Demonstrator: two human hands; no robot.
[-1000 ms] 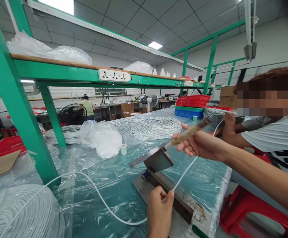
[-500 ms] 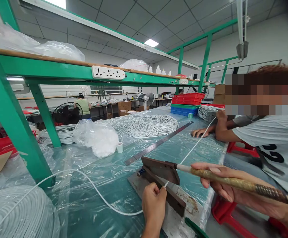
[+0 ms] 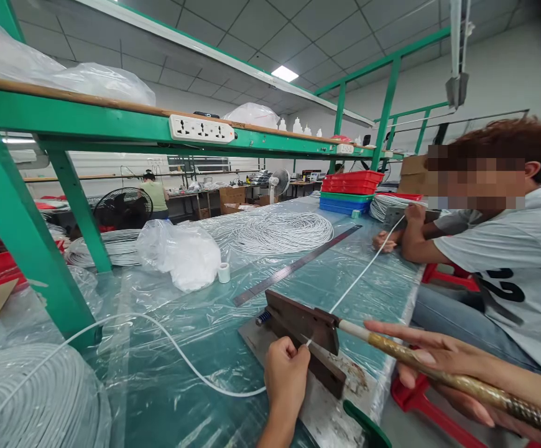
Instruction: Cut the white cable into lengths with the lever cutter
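White cable is pinched in the closed left hand at the cutter blade; it appears light and limp. The lever handle, at 3 o'clock, is held loosely, fingers half open, by the right hand. Cable is best gripped beside the blade.

Right hand swung cutter lever from raised to low; blade seemingly closed on white cable.
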